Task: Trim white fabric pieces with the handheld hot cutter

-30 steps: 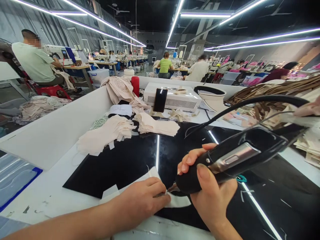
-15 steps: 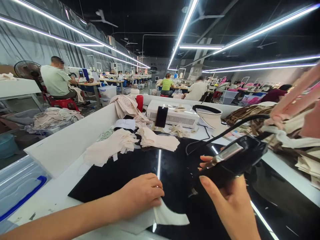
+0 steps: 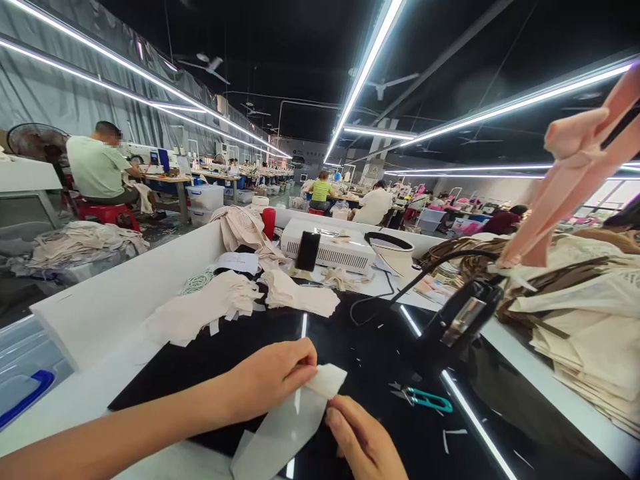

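Pinching the far end of a white fabric piece (image 3: 295, 420), the left hand (image 3: 273, 377) lifts it over the near edge of the black table (image 3: 350, 347). The right hand (image 3: 363, 443) touches it from below; its fingers are partly cut off, so their grip is unclear. A black tool (image 3: 457, 327) stands right, its tip hard to see.

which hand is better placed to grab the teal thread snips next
Right. The right hand lies nearest the teal-handled thread snips on the black tabletop, while the left hand pinches the pale fabric strip.

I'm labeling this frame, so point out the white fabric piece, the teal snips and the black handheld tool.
white fabric piece (image 3: 293, 420), head view, middle of the strip
teal snips (image 3: 427, 400), head view, handle
black handheld tool (image 3: 457, 323), head view, metal plate on its body
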`<control>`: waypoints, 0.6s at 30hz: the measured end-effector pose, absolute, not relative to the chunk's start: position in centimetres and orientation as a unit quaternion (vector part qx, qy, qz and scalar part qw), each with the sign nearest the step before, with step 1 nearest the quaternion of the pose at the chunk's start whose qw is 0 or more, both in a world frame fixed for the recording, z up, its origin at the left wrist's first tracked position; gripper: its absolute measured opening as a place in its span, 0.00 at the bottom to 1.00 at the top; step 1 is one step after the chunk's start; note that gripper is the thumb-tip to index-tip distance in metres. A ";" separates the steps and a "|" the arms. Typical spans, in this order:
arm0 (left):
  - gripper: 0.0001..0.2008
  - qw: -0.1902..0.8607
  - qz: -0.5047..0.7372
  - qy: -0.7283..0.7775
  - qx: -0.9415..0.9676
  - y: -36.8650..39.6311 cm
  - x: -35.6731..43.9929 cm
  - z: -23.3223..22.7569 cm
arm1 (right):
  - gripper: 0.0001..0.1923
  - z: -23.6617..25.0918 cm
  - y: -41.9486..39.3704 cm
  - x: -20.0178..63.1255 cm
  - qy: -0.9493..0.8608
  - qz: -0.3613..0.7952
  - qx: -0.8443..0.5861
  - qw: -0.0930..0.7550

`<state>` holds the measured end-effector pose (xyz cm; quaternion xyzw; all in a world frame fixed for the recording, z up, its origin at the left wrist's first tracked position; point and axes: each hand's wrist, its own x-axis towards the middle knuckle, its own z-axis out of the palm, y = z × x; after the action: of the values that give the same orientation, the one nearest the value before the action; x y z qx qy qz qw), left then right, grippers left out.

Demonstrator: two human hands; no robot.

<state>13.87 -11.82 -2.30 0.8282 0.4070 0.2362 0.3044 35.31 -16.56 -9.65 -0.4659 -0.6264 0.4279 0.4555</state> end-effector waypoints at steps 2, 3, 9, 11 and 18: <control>0.07 0.351 0.253 0.412 0.802 -12.0 13.7 -1.8 | 0.25 -9.3 -15.3 33.9 -0.556 0.523 -0.453 0.461; 0.05 0.368 0.267 0.413 0.789 -12.0 13.6 -1.9 | 0.27 -9.2 -14.7 33.3 -0.531 0.541 -0.449 0.473; 0.17 0.536 0.300 0.415 0.671 -11.0 12.0 -4.5 | 0.28 -7.9 -12.3 31.2 -0.528 0.532 -0.440 0.495; 0.20 0.562 0.289 0.409 0.659 -10.5 11.6 -4.8 | 0.28 -7.2 -11.7 30.8 -0.554 0.520 -0.430 0.487; 0.34 0.596 0.350 0.428 0.582 -9.5 12.2 -4.9 | 0.28 -6.3 -9.4 29.2 -0.594 0.495 -0.409 0.485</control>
<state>12.16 -9.51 -4.89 0.5822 0.4278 0.3504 0.5961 29.21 -9.37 -6.26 -0.4091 -0.5937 0.4949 0.4849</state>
